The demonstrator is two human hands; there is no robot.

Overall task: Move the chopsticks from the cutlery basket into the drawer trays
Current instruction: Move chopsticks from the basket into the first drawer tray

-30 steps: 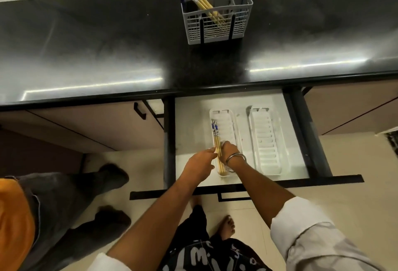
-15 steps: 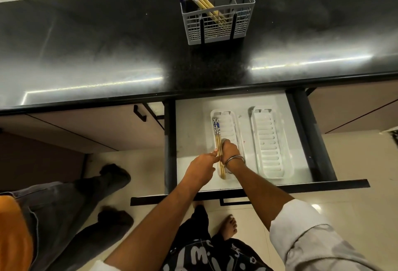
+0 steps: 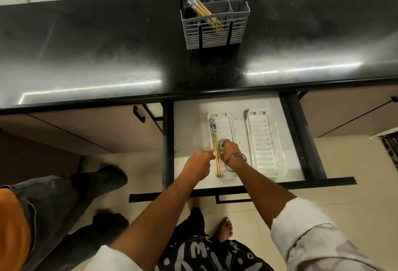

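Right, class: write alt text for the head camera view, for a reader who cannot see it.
Both hands, left hand and right hand, settle chopsticks along the left tray in an open drawer; the right tray holds none. More chopsticks lean in a grey cutlery basket on the black counter.

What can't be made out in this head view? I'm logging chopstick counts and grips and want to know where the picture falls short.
- Basket chopsticks: bunched and overlapping, and the cutlery basket wall screens their lower ends, so no count.
- Left tray: the right hand covers its middle.
- Tray chopsticks: left hand hides part; touching too close to count surely.
- Right hand's fingertips: blurred, grip unclear.
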